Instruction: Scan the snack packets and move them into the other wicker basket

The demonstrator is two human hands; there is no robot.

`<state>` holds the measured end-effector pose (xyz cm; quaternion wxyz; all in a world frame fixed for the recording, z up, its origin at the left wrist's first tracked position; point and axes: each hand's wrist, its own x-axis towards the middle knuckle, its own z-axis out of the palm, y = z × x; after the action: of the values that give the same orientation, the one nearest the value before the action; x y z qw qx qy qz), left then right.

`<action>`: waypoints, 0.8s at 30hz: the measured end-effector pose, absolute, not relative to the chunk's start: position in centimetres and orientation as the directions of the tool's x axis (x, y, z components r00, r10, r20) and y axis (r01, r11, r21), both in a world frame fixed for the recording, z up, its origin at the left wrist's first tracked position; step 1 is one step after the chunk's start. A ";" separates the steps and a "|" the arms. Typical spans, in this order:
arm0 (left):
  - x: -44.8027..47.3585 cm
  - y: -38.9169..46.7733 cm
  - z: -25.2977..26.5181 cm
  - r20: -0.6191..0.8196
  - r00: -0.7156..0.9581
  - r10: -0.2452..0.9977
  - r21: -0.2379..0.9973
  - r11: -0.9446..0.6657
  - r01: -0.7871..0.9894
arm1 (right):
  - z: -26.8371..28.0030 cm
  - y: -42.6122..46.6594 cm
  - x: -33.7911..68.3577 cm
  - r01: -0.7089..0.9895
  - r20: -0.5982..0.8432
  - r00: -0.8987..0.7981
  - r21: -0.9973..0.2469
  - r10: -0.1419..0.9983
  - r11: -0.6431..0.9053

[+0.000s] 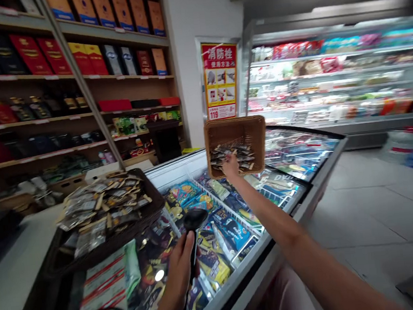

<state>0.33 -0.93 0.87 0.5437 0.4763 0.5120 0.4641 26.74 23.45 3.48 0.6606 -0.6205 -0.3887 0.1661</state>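
Over the freezer point(184, 169), your left hand point(180, 259) is gripping a scanner point(195, 218); your right hand point(231, 165) — grip unclear — is touching packets point(245, 152) in the freezer's far-side basket point(264, 142). You're seemingly midway, its left-side tray point(133, 232) brimming.

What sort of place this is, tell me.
Probably a supermarket or convenience store: a chest freezer of packaged goods, a lit, stocked display fridge, and wall shelves lined with boxes.

Shelves point(134, 88) and a lit cooler point(366, 127) flank a wall point(189, 78).

The bright cooler point(368, 130) looks smeared, probably by motion; glare dots freezer glass point(159, 275).
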 end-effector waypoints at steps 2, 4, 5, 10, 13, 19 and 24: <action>0.2 -0.8 0.6 -0.137 0.034 0.990 0.990 0.138 -0.005 | 3.4 22.0 23.1 0.405 0.437 0.528 -0.883 0.728 0.236; 0.0 -0.6 0.3 -0.137 0.004 0.991 0.991 0.137 -0.002 | 4.5 20.8 18.7 0.451 0.537 0.284 -0.806 0.794 0.384; 0.0 -0.5 0.1 -0.146 -0.003 0.989 0.989 0.146 -0.001 | 5.2 20.4 16.1 0.434 0.553 0.143 -0.780 0.821 0.450; -0.5 -0.3 -0.2 -0.207 0.005 0.978 0.978 0.207 0.014 | 8.7 18.8 2.0 0.402 0.420 -0.450 -0.693 0.788 0.598; -0.7 -0.3 -0.3 -0.222 0.020 0.975 0.975 0.222 0.023 | 8.8 18.0 -5.7 0.503 0.269 -0.546 -0.653 0.794 0.567; -0.8 -0.4 -0.7 -0.252 -0.008 0.968 0.966 0.253 0.049 | 6.3 16.3 -13.7 0.580 0.171 -0.368 -0.726 0.914 0.370; -0.7 -0.5 -0.6 -0.227 0.001 0.974 0.974 0.227 0.027 | 6.7 17.1 -11.4 0.411 0.077 -0.313 -0.887 0.946 0.208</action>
<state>-0.72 -0.48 -0.56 0.5481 0.4473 0.5594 0.4320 -11.42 17.08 6.68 0.3319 -0.4829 -0.7029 0.4033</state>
